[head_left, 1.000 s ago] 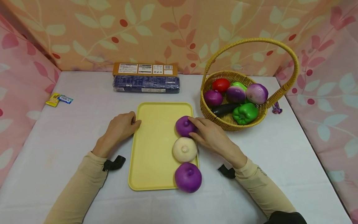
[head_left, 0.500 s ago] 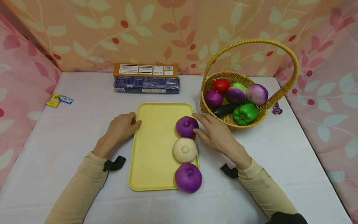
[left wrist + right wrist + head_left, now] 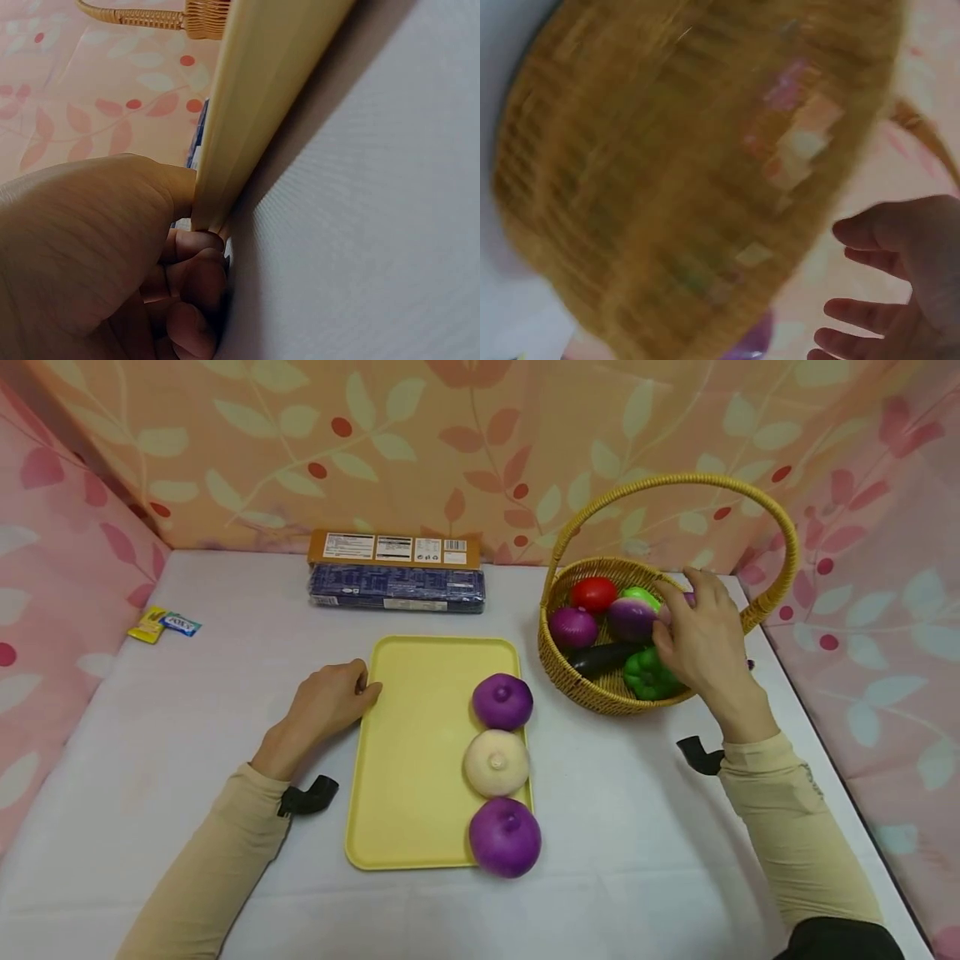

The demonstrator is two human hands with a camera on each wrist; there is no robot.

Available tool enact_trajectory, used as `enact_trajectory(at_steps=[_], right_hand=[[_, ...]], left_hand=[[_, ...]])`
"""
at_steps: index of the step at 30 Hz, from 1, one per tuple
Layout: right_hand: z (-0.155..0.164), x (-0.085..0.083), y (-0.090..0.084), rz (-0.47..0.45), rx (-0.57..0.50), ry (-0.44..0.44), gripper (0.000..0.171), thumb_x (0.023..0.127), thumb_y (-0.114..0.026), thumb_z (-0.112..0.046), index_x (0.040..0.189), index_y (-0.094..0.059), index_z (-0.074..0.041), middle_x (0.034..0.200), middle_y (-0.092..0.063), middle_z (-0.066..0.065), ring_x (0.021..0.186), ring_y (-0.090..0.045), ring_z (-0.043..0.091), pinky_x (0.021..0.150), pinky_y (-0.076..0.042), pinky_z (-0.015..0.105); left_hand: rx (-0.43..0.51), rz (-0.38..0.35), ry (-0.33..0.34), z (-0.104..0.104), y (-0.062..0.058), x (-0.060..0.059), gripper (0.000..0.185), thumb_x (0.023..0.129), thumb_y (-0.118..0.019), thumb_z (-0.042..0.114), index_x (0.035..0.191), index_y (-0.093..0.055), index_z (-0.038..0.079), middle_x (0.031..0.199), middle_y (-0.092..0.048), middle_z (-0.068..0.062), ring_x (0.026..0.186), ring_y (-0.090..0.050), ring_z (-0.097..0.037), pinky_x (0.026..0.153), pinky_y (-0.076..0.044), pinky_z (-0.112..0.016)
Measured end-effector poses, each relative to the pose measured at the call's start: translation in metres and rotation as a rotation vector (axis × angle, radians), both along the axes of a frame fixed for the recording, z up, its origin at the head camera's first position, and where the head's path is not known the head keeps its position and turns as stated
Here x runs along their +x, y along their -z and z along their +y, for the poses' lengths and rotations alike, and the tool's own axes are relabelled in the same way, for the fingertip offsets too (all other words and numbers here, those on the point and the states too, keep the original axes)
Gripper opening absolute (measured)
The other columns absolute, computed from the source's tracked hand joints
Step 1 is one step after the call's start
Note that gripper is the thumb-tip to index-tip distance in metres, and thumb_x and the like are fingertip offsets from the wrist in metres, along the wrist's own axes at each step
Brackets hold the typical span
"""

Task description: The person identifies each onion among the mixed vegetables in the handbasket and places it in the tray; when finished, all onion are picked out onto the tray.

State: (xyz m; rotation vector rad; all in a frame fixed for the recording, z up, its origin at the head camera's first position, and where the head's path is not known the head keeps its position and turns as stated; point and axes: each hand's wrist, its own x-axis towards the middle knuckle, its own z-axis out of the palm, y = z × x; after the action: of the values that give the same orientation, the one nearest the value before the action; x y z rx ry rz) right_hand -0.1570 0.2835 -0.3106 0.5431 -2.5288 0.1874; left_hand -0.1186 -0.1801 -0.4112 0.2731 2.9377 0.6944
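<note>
The right hand [image 3: 701,643], spread, has moved over to the basket [image 3: 585,693]; the left hand [image 3: 318,710] still pinches the tray [image 3: 412,760].

The tray [image 3: 416,752] sits mid-frame, three vegetables [image 3: 497,762] down its right side; there's the basket [image 3: 607,697] upper right, packages [image 3: 397,587] behind the tray, sachets [image 3: 148,625] upper left.

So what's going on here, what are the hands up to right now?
A person's left hand pinches the left edge of the yellow tray. The right hand is over the wicker basket of vegetables, fingers apart, with no grip on anything visible. Down the tray's right side sit a purple vegetable, a cream one and a larger purple one, which overhangs the near corner.
</note>
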Motion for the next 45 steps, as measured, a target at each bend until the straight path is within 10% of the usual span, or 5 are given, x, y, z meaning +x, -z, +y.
enact_trajectory(at_steps=[8,20,29,34,45], right_hand=[[0.015,-0.009,0.014,-0.214,0.174,0.149,0.046,0.080,-0.051,-0.003,0.125,-0.054,-0.001,0.136,-0.041,0.038,0.123,-0.038,0.065,0.096,-0.035,0.072],[0.010,0.011,0.011,-0.105,0.045,0.178,0.023,0.096,-0.053,-0.012,0.117,-0.060,-0.008,0.131,-0.047,0.035,0.109,-0.049,0.059,0.075,-0.044,0.073],[-0.045,0.061,-0.007,-0.315,-0.526,-0.176,0.060,0.079,-0.077,-0.005,0.135,-0.059,-0.015,0.142,-0.048,0.013,0.125,-0.049,0.026,0.092,-0.040,0.009],[-0.082,0.091,-0.004,-0.370,-0.409,-0.340,0.079,0.068,-0.088,-0.016,0.139,-0.053,-0.015,0.141,-0.047,0.010,0.129,-0.045,0.022,0.100,-0.043,0.025],[-0.149,0.140,0.024,-0.358,-0.106,-0.752,0.070,0.080,-0.075,-0.044,0.138,-0.050,-0.014,0.135,-0.048,0.014,0.118,-0.054,0.021,0.096,-0.050,0.034]], left_hand=[[0.003,-0.009,0.010,0.002,0.004,0.001,0.026,0.095,-0.056,0.028,0.078,-0.049,0.010,0.065,-0.048,-0.005,0.057,-0.043,-0.020,0.052,-0.031,-0.030],[0.005,-0.007,0.015,0.003,0.005,-0.001,0.027,0.095,-0.056,0.029,0.078,-0.049,0.010,0.064,-0.048,-0.005,0.056,-0.042,-0.019,0.050,-0.031,-0.030],[-0.004,0.018,0.002,0.000,0.002,-0.001,0.026,0.095,-0.055,0.029,0.078,-0.050,0.010,0.065,-0.049,-0.006,0.056,-0.044,-0.020,0.051,-0.032,-0.030],[-0.005,0.016,0.001,0.000,0.000,-0.002,0.026,0.095,-0.055,0.029,0.078,-0.050,0.010,0.065,-0.049,-0.006,0.057,-0.044,-0.021,0.051,-0.032,-0.030],[-0.010,0.003,-0.003,0.000,-0.002,-0.001,0.026,0.095,-0.054,0.030,0.079,-0.050,0.010,0.065,-0.049,-0.006,0.059,-0.045,-0.021,0.052,-0.032,-0.031]])
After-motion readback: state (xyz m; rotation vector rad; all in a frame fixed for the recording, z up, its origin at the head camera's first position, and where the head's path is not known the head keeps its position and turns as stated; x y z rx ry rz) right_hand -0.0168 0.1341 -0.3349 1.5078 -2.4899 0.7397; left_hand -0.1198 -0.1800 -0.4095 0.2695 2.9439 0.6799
